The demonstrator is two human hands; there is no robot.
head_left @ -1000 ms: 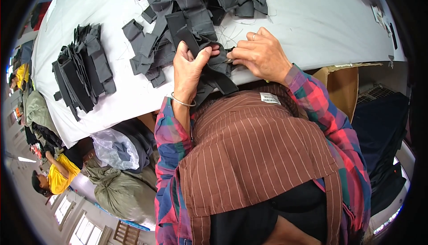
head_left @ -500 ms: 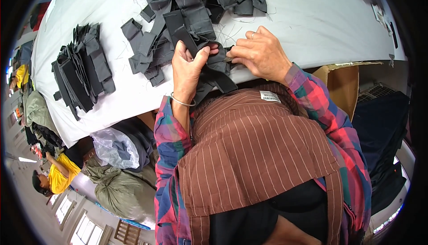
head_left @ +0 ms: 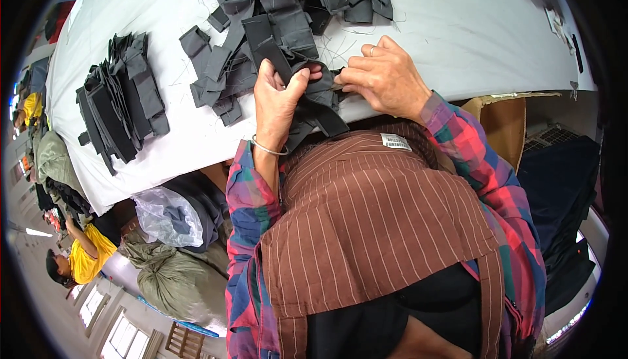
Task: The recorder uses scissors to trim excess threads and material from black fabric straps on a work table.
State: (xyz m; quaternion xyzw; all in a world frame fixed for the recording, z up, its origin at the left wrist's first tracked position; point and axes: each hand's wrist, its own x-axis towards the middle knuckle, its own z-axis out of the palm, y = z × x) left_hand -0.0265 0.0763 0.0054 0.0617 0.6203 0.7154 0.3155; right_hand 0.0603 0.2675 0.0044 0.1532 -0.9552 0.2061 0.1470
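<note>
My left hand [head_left: 277, 101], a bangle at its wrist, grips a dark grey fabric strip [head_left: 322, 116] between thumb and fingers at the table's near edge. One end of the strip hangs over that edge toward my apron. My right hand [head_left: 387, 79], with a ring on one finger, is closed in a pinch at the right edge of the same cloth. Its fingertips hide exactly what they pinch. Just beyond my hands lies a loose heap of dark grey fabric pieces [head_left: 281, 6], with frayed threads around it.
A neater stack of dark strips [head_left: 121, 101] stands on the white-covered table [head_left: 471, 32] at the left. Below the table are a clear plastic bag [head_left: 167, 218], a green cloth bundle [head_left: 176, 280] and a cardboard box [head_left: 504, 127]. A person in yellow [head_left: 88, 257] is farther off at left.
Hardly anything differs. Both hands keep their hold at the cloth, and the view has shifted very slightly.
</note>
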